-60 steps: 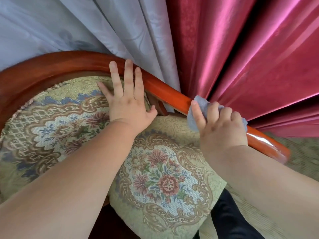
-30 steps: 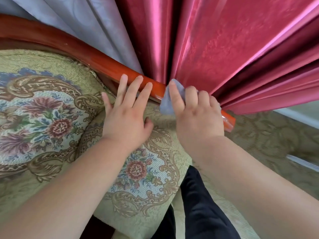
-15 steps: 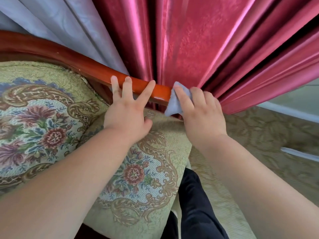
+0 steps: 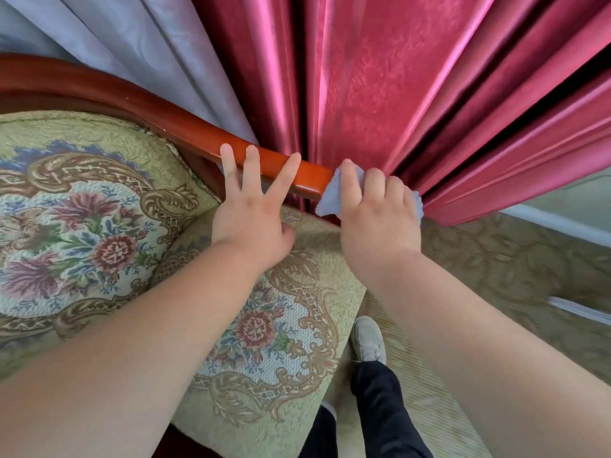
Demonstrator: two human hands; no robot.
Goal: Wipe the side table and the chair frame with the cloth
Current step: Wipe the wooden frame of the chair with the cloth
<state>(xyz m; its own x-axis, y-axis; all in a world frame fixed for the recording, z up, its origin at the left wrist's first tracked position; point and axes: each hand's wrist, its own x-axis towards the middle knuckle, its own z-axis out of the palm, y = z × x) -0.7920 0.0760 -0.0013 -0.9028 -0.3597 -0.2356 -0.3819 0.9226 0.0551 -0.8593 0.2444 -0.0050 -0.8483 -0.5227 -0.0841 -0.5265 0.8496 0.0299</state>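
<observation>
View from the head camera, looking down along two bare forearms.

One cloth, pale blue and bunched, wrapped over the free end of the chair frame, right where the glossy red-brown rail stops. Gripped there by the right hand, fingers curled over the top, knuckles up, a corner of fabric sticking out below on the left and another edge showing past the little finger.

One left hand just beside it, released and flat: three straight, spread fingers laid across the same rail, thumb down on the upholstery, holding nothing. Small gap of bare wood between the two hands.

One curved wooden rail in sight, sweeping from the left edge to the cloth.

Two floral tapestry cushions inside the frame, touching each other: back pad on the left, seat pad under the left forearm.

Two curtains hanging behind the rail: grey-lilac curtain on the left, red satin curtain on the right, folds brushing the cloth.

One beige shoe on patterned carpet, beside the seat pad's edge, with a dark trouser leg above it.

One white strip lying on the carpet far right, too blurred to identify.
</observation>
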